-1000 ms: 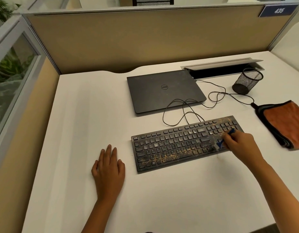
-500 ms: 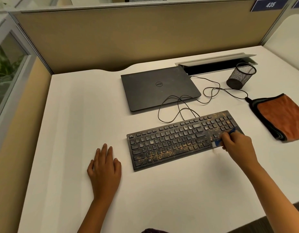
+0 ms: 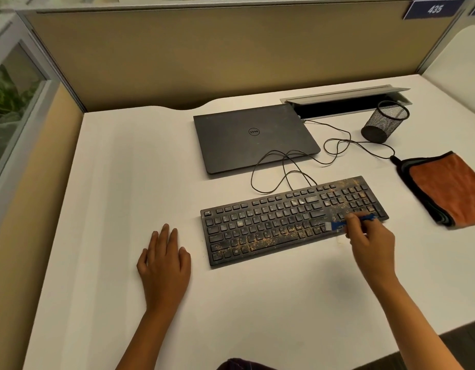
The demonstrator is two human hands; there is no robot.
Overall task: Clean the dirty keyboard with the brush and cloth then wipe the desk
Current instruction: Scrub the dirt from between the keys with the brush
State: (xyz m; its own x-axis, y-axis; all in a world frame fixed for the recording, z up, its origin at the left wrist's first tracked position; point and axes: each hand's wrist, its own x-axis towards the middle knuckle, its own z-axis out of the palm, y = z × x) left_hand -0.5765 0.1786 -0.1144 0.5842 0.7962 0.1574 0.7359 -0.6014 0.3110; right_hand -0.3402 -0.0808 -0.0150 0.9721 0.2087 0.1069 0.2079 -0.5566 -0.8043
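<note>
Looking at the black keyboard [image 3: 292, 218] on the white desk [image 3: 140, 161], I see crumbs on its keys. My right hand [image 3: 370, 243] pinches the blue brush [image 3: 346, 223] over the keyboard's right part. My left hand [image 3: 164, 259] lies flat, fingers straight, left of it. The orange cloth [image 3: 450, 188] lies on the right, the closed laptop [image 3: 253, 137] behind.

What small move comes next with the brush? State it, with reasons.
Probably sweep the brush leftward along the keyboard's bottom rows. The right hand grips it at the right end, while tan crumbs lie thick there. The left hand rests flat on the desk.
</note>
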